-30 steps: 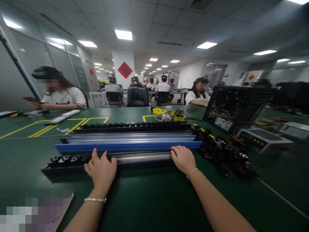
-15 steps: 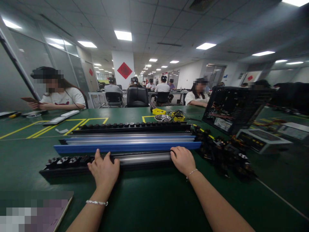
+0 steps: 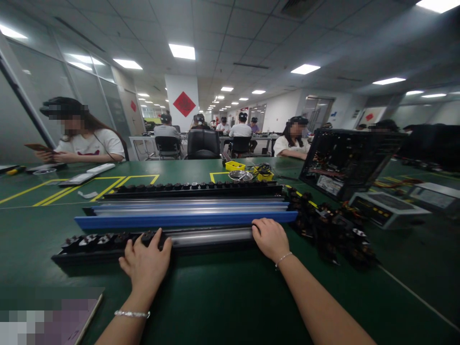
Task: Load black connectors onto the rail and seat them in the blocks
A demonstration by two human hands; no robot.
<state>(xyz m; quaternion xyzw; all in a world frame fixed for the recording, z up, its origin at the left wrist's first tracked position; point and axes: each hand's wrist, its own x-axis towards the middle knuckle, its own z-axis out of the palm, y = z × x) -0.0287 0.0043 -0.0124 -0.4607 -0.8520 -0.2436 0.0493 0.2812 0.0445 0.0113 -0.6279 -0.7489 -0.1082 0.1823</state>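
A long black rail (image 3: 212, 248) with a shiny metal channel lies on the table before me. Several black pieces with metal prongs (image 3: 89, 241) sit in a row in its left part. My left hand (image 3: 146, 262) rests over the last of these pieces, its fingers spread and its fingertips touching them; the contact is partly hidden. At the rail's right end my right hand (image 3: 270, 239) is curled over the edge, gripping it. Right behind lies a blue strip (image 3: 187, 219), parallel to the rail and apart from my fingers.
Another rail full of black pieces (image 3: 194, 189) lies farther back. To the right are a heap of black parts (image 3: 334, 235), an open computer case (image 3: 352, 160) and a power supply (image 3: 388, 209). A metal dish (image 3: 240, 176) and yellow tray (image 3: 235, 166) stand behind. Co-workers sit beyond.
My left hand has shifted left and slightly down along the rail. My right hand keeps its hold on the right end. The view has moved slightly.
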